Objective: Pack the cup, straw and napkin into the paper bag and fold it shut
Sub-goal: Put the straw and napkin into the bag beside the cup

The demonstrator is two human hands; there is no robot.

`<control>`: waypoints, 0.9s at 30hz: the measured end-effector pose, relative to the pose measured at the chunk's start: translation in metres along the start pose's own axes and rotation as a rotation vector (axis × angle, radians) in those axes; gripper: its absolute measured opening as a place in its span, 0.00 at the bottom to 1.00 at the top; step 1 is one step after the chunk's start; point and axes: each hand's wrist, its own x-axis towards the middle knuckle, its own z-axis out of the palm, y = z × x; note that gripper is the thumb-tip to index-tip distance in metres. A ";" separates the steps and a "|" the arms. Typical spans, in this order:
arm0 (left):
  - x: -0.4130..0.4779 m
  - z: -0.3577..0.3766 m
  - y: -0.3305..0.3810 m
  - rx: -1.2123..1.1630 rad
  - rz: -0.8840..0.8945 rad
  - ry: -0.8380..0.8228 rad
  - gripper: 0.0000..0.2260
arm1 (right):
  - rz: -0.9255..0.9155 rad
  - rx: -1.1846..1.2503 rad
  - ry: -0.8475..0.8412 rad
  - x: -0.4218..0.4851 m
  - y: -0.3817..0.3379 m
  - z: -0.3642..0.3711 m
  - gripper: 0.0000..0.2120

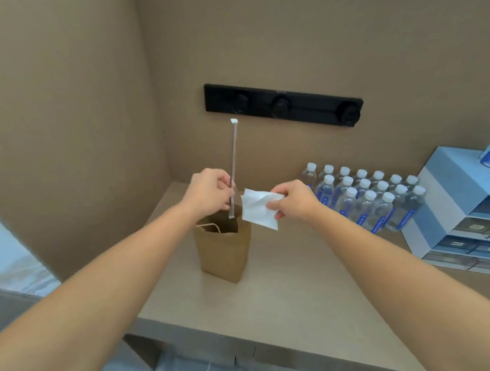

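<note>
Left hand [209, 191] pinches wrapped straw [233, 163] near its lower end, upright, tip just over the open paper bag [223, 249] mid-counter. Right hand [292, 199] pinches napkin [258, 210] by its right edge, just right of the bag mouth. Cup not visible. Straw: light, stiff, tall, so it'll likely foul the fold. Napkin: limp, weightless. Bag: thin, tippy; steady by rim.

Water bottles [362, 195] on table [287, 291]; drawer unit [463, 215]; black wall rail [283, 104].

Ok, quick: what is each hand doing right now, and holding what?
Left hand: closed on the wrapped straw, upright over the open paper bag.
Right hand: pinching the white napkin beside the bag's mouth.
</note>
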 end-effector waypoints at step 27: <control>0.033 0.007 -0.056 0.166 -0.300 0.160 0.10 | -0.278 -0.599 -0.007 0.071 -0.054 0.105 0.20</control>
